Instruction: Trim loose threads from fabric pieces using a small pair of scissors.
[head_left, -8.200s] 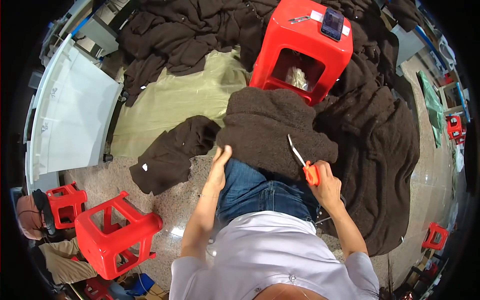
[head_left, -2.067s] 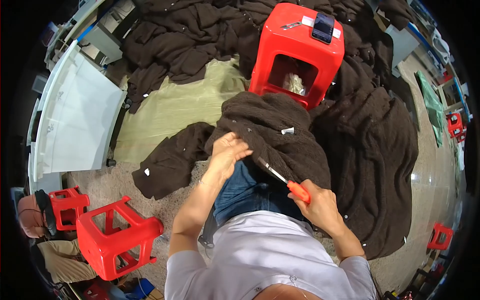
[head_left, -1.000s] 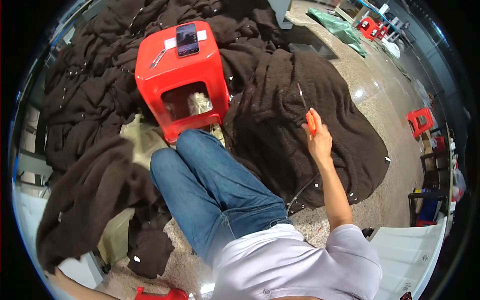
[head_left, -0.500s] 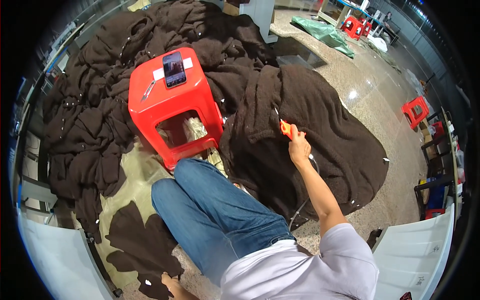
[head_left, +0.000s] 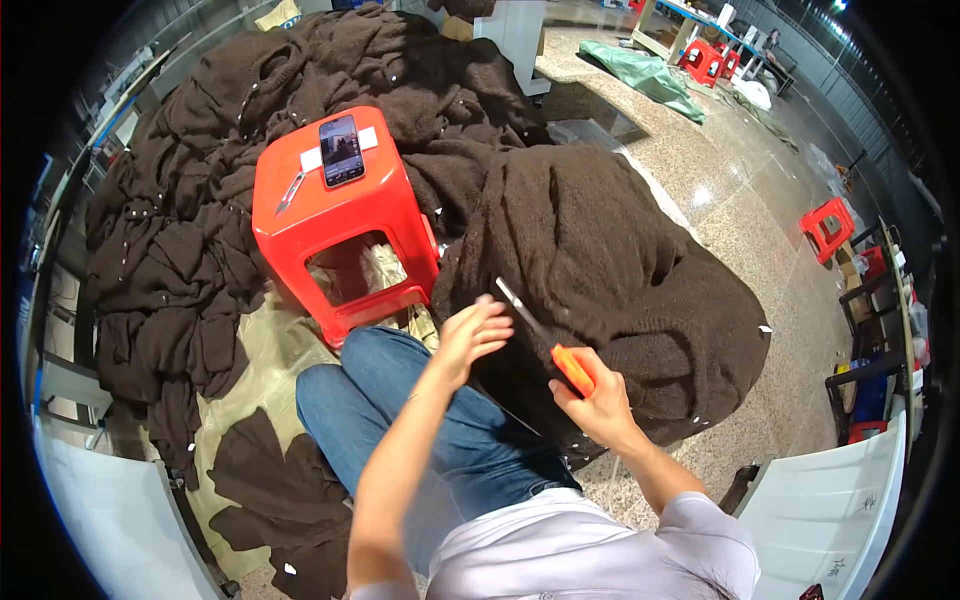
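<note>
While the right hand [head_left: 600,405] grips the orange-handled snips [head_left: 548,345], the left hand [head_left: 470,335] hovers, fingers released. The brown knit garment [head_left: 610,270] beside the red stool [head_left: 345,215] looks soft and limp (take a bunched fold).

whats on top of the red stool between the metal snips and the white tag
A dark smartphone lies flat on the red stool, between the metal snips and the white tag, seen in the head view.
</note>
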